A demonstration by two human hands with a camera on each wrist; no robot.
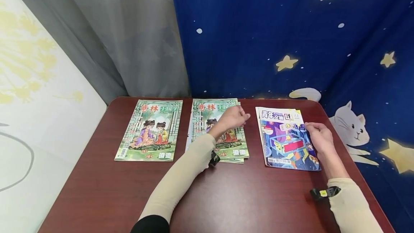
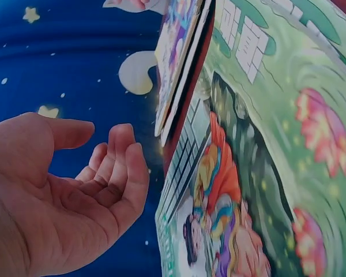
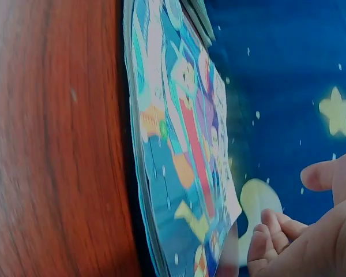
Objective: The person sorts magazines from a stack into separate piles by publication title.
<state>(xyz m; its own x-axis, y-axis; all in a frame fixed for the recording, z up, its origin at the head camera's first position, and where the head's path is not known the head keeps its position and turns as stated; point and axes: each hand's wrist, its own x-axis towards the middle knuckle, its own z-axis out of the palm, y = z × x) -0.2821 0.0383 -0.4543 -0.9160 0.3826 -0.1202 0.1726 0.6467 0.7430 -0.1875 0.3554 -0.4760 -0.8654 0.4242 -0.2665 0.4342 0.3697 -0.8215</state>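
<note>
My left hand (image 1: 233, 118) hovers over the upper right part of the middle pile of green magazines (image 1: 231, 152). Its fingers (image 2: 118, 167) curve loosely with a gap to the thumb, and nothing is between them. The top cover shows two cartoon figures in robes; another copy peeks out below it, slightly askew. By the right edge of a purple-blue magazine (image 1: 281, 154) is my right hand (image 1: 321, 140), fingertips near that edge in the head view. The right wrist view shows its thumb (image 3: 318, 176) apart from the bent fingers, holding nothing. More pages show under the purple-blue cover.
A separate green magazine (image 1: 147, 136) with the same cover lies flat on the left of the dark red wooden table (image 1: 97, 190). Behind the table hang a grey curtain (image 1: 145, 46) and a blue starry curtain (image 1: 242, 46). A white patterned wall (image 1: 38, 82) borders the left side.
</note>
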